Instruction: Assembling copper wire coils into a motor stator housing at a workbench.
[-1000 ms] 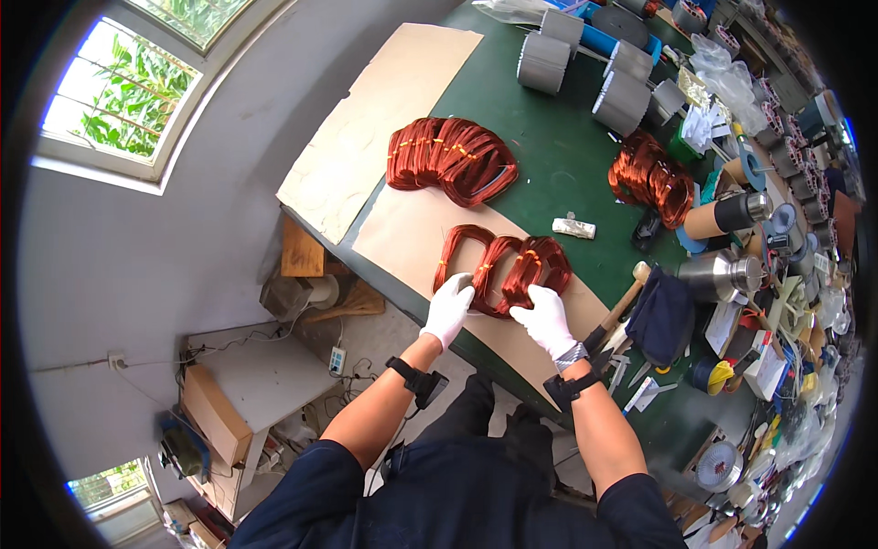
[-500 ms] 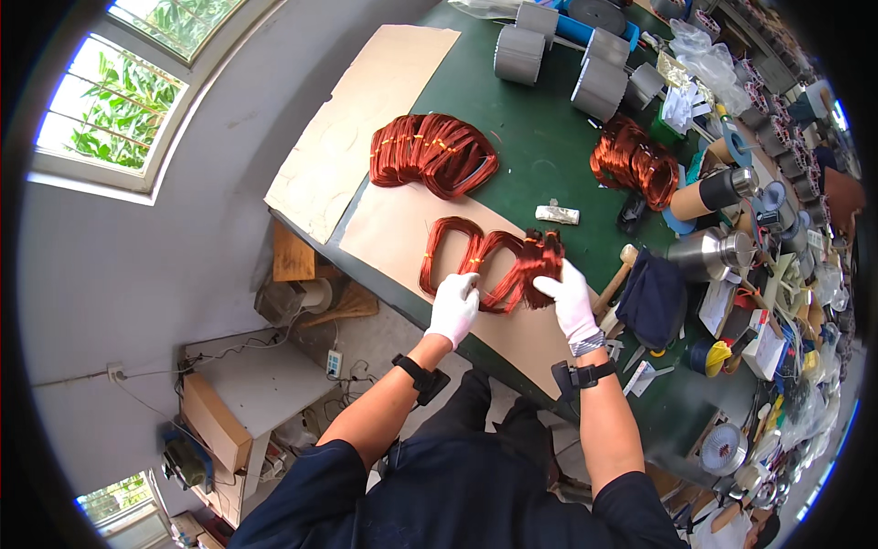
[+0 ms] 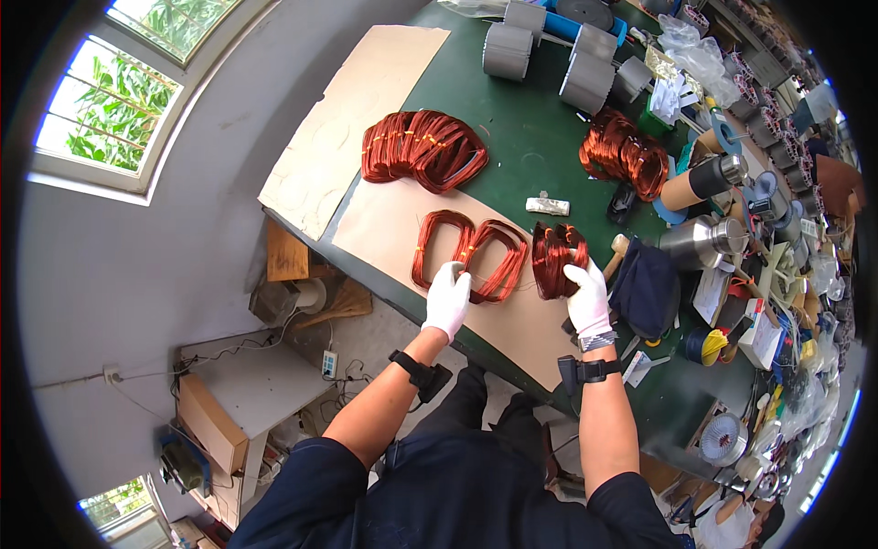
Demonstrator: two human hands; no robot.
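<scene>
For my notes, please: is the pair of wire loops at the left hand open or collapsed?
Open: cardboard shows through both wire loops.

The right hand (image 3: 589, 296) has drawn a coil bundle (image 3: 551, 263) rightward

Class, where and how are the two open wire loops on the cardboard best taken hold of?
Probably pinch the adjoining sides of the two open wire loops, coming from above on the person's near side. They lie flat on the cardboard, and their open centres leave room for fingers either side of that join. The left hand is at its near end.
</scene>
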